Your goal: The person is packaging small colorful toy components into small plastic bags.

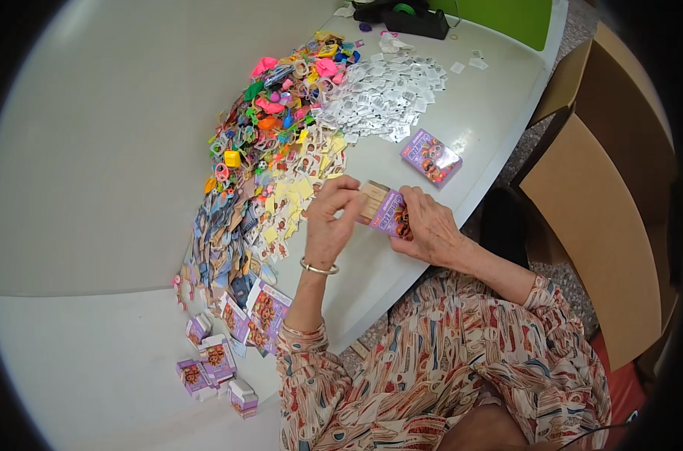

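Note:
A small purple printed cardboard box (391, 215) lies tilted in my right hand (434, 229), whose fingers wrap round its right end. A tan, striped part (374, 197) shows at the box's other end; what it is I cannot make out. My left hand (332, 218), with a bangle on the wrist, has its fingers bent together beside that tan end. Anything between those fingertips is hidden. Another purple box (431, 158) lies on the table just beyond my right hand.
Heaped across the table are colourful small toys (281, 98), white packets (390, 94), sticker cards (296, 192) and bluish packets (221, 240). Purple cartons (217, 357) stand near left. A black tape dispenser (416, 21) is at the back; a large open cardboard box (589, 225) sits right.

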Motion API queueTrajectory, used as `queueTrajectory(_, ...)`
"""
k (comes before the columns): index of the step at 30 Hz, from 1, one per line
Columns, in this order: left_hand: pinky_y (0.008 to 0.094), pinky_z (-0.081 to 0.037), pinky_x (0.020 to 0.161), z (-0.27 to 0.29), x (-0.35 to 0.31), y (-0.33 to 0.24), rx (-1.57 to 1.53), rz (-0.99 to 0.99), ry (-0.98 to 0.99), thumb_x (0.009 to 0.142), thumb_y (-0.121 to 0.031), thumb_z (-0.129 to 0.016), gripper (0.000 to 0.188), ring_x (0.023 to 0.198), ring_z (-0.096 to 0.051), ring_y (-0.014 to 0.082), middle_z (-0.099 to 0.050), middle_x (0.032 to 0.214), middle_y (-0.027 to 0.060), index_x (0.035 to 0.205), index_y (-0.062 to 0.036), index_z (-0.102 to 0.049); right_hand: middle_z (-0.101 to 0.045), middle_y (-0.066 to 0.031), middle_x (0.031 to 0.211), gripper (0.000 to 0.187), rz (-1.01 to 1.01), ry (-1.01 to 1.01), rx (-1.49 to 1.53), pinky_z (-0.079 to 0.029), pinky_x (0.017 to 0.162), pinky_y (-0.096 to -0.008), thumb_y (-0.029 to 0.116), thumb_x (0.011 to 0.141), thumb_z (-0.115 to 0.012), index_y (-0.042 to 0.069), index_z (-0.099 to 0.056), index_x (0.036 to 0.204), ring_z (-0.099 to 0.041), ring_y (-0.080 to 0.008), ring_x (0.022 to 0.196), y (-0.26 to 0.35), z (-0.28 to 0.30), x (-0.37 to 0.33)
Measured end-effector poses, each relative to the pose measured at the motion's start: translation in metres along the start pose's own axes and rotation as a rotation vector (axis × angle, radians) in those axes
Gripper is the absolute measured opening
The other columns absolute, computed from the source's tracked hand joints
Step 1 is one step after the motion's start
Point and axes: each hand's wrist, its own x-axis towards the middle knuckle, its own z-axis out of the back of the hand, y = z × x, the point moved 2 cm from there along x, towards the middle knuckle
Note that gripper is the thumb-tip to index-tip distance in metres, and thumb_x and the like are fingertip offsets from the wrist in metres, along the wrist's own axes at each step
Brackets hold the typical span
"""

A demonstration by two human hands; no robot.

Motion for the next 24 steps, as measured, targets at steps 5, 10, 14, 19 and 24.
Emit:
queueTrajectory(5,0.0284,-0.048,0.074,-0.008,0.001,-0.018,0.111,-0.154,-0.154,0.08,0.002,-0.064,0.006,0.086,-0.06,0.0203,-0.061,0.095,0.0094,0.085,0.0034,-0.064,-0.049,-0.0198,0.101,0.074,0.042,-0.099,0.006,-0.05,0.07,-0.0424,0.021,0.066,-0.076,-0.005,-0.034,0.122,-0.057,-0.0361,0.089,-0.007,0.003,0.002)
queueTrajectory(10,0.0319,-0.049,0.074,-0.018,-0.019,-0.059,0.231,-0.273,-0.196,0.078,0.004,-0.064,0.006,0.086,-0.059,0.0232,-0.058,0.101,0.0138,0.083,0.0043,-0.062,-0.05,-0.0219,0.11,0.08,0.117,-0.21,0.083,-0.051,0.073,-0.0399,0.02,0.065,-0.08,-0.006,-0.033,0.124,-0.058,-0.0363,0.096,-0.006,-0.003,0.0)
queueTrajectory(14,0.0334,-0.05,0.076,-0.011,-0.029,-0.095,0.58,-0.511,-0.306,0.077,0.008,-0.064,0.012,0.088,-0.06,0.026,-0.059,0.105,0.0147,0.089,0.0045,-0.061,-0.044,-0.0263,0.123,0.088,0.228,-0.33,0.175,-0.048,0.089,-0.0408,0.016,0.064,-0.082,-0.004,-0.026,0.129,-0.052,-0.0418,0.11,-0.018,-0.014,0.0)
queueTrajectory(19,0.0358,-0.05,0.077,-0.011,-0.044,-0.118,0.691,-0.64,-0.313,0.075,0.01,-0.063,0.014,0.093,-0.06,0.0298,-0.059,0.105,0.0173,0.088,0.0054,-0.06,-0.04,-0.0284,0.131,0.095,0.281,-0.402,0.239,-0.044,0.098,-0.0434,0.015,0.064,-0.083,-0.002,-0.02,0.132,-0.047,-0.0442,0.119,-0.022,-0.02,0.0)
queueTrajectory(24,0.0378,-0.05,0.077,-0.016,-0.052,-0.123,0.672,-0.67,-0.238,0.069,0.012,-0.065,0.024,0.093,-0.06,0.0328,-0.058,0.106,0.0173,0.092,0.006,-0.061,-0.039,-0.0282,0.131,0.098,0.309,-0.438,0.283,-0.042,0.1,-0.0462,0.009,0.061,-0.085,0.001,-0.02,0.133,-0.045,-0.0458,0.122,-0.017,-0.015,-0.001)
